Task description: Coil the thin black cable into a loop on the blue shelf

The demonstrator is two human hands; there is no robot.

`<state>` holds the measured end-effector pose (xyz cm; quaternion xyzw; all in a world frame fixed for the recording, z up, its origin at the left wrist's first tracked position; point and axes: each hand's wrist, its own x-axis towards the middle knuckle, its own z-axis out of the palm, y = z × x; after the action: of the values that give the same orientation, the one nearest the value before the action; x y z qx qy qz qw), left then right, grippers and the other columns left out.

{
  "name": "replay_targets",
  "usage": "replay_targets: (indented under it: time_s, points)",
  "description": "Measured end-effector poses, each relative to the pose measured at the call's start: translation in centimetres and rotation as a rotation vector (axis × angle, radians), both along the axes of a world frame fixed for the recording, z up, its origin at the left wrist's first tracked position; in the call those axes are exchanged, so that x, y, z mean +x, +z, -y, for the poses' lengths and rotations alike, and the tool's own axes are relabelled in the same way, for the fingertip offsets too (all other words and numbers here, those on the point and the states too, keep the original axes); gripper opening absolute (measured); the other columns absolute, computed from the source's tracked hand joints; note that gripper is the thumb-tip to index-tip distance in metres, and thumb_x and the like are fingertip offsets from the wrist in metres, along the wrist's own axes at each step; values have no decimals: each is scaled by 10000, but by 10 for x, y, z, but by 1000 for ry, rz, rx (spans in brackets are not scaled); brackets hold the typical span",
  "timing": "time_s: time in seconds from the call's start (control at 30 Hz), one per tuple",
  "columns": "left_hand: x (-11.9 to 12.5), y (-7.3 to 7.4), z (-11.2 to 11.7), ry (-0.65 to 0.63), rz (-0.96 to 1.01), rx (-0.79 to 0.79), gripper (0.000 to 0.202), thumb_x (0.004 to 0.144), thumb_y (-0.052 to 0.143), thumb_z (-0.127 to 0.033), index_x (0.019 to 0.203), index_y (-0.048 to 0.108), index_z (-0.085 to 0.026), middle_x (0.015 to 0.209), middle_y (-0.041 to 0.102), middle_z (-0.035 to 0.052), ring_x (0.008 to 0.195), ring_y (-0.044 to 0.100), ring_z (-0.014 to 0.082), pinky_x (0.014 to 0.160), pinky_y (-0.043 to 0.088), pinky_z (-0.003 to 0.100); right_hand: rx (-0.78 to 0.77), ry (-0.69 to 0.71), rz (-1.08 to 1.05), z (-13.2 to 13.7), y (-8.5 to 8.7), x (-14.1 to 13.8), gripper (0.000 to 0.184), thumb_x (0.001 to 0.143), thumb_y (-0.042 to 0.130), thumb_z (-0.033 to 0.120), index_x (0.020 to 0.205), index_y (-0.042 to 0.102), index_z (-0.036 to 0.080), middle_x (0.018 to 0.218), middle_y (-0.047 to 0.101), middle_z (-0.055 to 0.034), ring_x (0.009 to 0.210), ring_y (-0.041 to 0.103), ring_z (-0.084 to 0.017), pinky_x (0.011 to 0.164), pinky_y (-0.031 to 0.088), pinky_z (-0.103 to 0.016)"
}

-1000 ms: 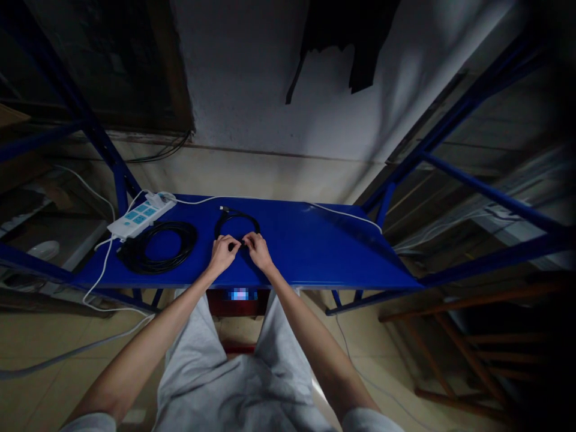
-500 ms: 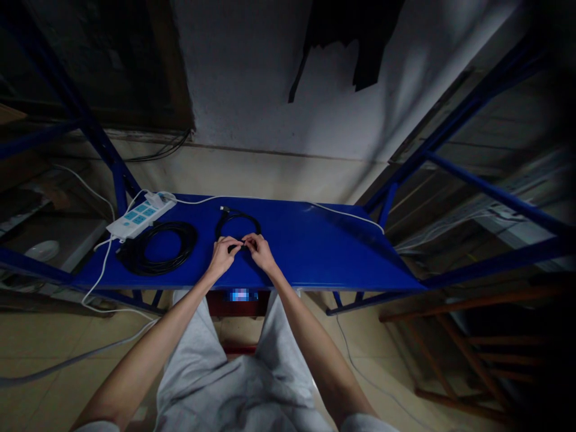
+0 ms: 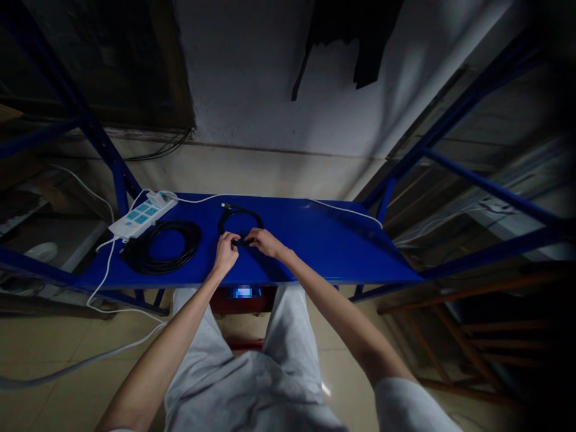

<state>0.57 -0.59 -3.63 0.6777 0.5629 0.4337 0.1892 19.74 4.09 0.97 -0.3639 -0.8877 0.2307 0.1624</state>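
Observation:
A short black cable [image 3: 246, 211] lies in a loop on the blue shelf [image 3: 315, 240], its metal-tipped plug [image 3: 225, 206] at the far side of the loop. My left hand [image 3: 226, 249] is closed on the near part of this cable. Just to its right, my right hand [image 3: 264, 241] pinches the same dark stretch between thumb and fingers. The exact detail between the fingertips is too small to make out. Left of my hands rests a larger coil of black cable [image 3: 192, 252], apart from both of them.
A white power strip [image 3: 144, 217] with blue sockets sits at the shelf's left end. A thin white cord [image 3: 346, 212] runs along the back edge. Blue metal posts [image 3: 114, 174] rise at both ends, and a wooden chair [image 3: 438, 342] stands at the right.
My right hand has turned and moved slightly right, away from the left, exposing a dark stretch of cable between them. The left hand has curled more. The coil has not moved on the shelf.

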Motion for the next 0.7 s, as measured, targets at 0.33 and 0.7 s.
replay_targets:
  time_s: [0.33, 0.7]
  points:
    - [2, 0, 1, -33, -124, -2, 139, 786, 609, -92, 842, 665, -206, 983, 634, 66, 1013, 584, 253, 964, 495, 411, 222, 243, 477, -16, 32, -19, 363, 832, 591, -37, 997, 761, 238, 971, 723, -67, 806, 653, -193, 668, 388, -284]
    - [3, -1, 0, -16, -222, -24, 107, 873, 636, -161, 786, 658, -219, 947, 656, 65, 984, 552, 273, 875, 451, 423, 171, 304, 325, -23, 24, -6, 194, 910, 605, 79, 943, 704, 243, 918, 668, -7, 638, 575, -103, 584, 379, -250]
